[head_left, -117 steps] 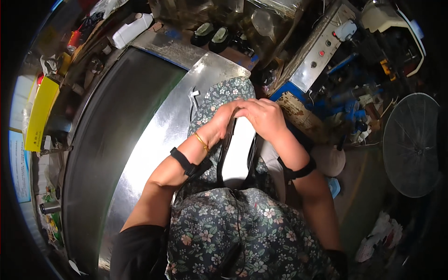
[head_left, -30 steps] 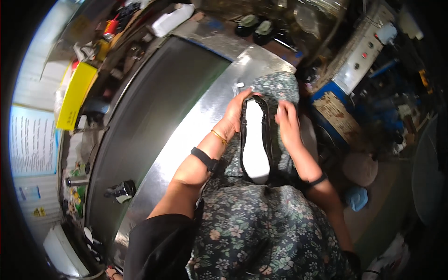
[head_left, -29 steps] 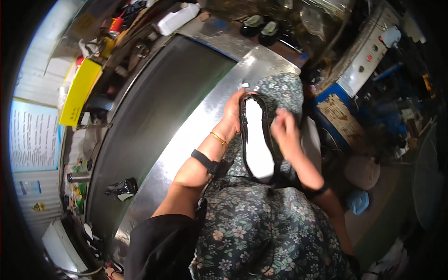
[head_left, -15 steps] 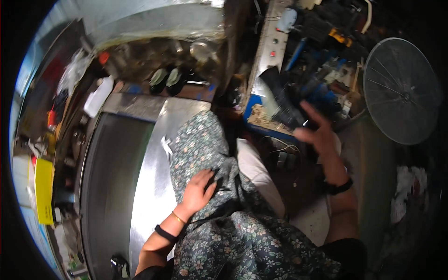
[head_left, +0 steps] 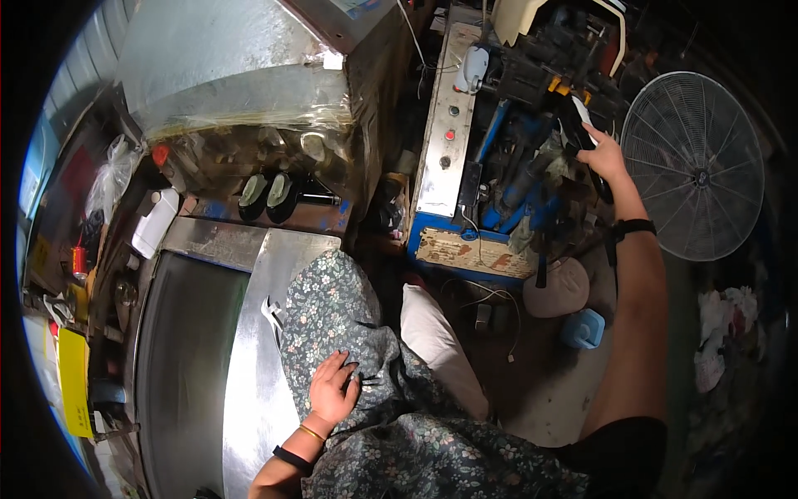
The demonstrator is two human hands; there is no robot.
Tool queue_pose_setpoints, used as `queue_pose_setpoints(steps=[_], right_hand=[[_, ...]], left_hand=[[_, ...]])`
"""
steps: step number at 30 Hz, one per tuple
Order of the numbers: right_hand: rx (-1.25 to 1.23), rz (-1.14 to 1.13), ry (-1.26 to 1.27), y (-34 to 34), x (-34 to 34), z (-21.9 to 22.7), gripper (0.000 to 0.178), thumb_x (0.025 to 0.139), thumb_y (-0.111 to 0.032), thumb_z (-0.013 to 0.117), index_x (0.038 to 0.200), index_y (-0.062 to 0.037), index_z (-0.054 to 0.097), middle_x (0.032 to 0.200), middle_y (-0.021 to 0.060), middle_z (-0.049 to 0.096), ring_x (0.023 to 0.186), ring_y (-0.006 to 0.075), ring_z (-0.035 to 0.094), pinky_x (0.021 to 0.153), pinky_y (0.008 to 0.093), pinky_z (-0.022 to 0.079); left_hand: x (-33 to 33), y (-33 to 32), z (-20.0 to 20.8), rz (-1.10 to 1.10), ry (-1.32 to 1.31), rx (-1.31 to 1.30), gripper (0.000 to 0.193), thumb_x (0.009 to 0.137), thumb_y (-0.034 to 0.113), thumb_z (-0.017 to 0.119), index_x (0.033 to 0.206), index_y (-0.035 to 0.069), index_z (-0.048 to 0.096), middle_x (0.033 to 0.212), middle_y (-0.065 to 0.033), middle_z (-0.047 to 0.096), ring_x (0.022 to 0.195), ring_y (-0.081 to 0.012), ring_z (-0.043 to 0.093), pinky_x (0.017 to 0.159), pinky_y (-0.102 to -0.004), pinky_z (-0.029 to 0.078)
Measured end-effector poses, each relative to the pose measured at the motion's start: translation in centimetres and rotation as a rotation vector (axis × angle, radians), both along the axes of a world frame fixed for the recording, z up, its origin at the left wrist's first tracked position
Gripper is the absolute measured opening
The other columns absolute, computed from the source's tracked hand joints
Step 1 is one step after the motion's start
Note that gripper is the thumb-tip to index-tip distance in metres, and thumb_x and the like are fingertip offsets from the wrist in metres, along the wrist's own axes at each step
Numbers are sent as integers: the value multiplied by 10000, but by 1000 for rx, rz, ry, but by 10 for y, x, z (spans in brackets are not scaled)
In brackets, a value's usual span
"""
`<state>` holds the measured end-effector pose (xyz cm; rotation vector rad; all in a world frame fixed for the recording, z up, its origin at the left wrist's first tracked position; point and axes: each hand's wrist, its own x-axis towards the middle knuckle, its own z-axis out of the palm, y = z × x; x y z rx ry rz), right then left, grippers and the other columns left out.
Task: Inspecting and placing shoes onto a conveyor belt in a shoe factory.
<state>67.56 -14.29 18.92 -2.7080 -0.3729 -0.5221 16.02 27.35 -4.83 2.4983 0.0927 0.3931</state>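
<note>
My left hand lies open on the dark floral cloth covering my leg, fingers stretched out and nothing held. My right arm reaches far forward to the machine at the right. There, my right hand grips a long black shoe-like piece with a white patch, index finger and thumb on its near side. Part of this piece blends into the dark machine behind it, so its full outline is hard to make out. A pair of black shoes with pale insides stands on the ledge ahead at the left.
The machine has a metal control panel with knobs and a blue-edged base. A round fan guard stands close to my right arm. On the floor are a light-blue container and loose cable. A dark belt runs along my left.
My right hand has moved forward and right to the machine. A blurred black piece beside the control panel is no longer there. My left hand stays on the cloth while the view has shifted.
</note>
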Motion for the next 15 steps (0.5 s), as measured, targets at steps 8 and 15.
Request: queue_pose_setpoints(steps=[8,15], right_hand=[[-18,-115,85,5,-4,11,777,595,-218,735,1353,-269,574,1081,229,681,995,317,670,892,385,500],[117,-81,165,1,-12,9,749,609,-256,744,1340,-275,586,1142,222,652,1032,290,647,898,361,487]], left_hand=[[1,-2,-7,20,-21,0,244,783,168,665,993,51,705,1229,-156,630,1192,-360,563,1018,-440,424],[5,-4,0,35,-35,20,237,759,122,669,975,30,701,1192,-192,635,1155,-386,574,1000,-453,435]])
